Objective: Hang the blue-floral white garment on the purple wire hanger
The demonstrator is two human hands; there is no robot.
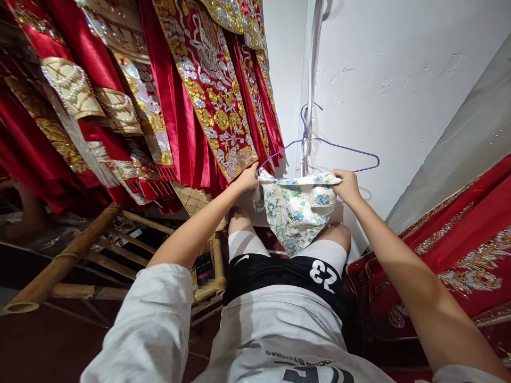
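Observation:
A white garment with blue and green flowers point(295, 213) hangs down in front of my knees, its upper edge stretched level between my hands. My left hand point(250, 178) is closed on the garment's left top corner, beside the lower left end of a purple wire hanger point(343, 148). At the opposite corner, my right hand point(347, 185) pinches the fabric below the hanger's right arm. The hanger's hook is up at a thin white pole point(309, 64) by the wall. Part of the hanger's lower bar is hidden behind the cloth.
Red and gold embroidered costumes point(215, 90) hang close on my left. Below them stands a bamboo rack point(72, 260), with a phone point(205, 268) lying on its near part. A white wall point(379, 69) is ahead. Red sequinned fabric point(475, 260) fills the right side.

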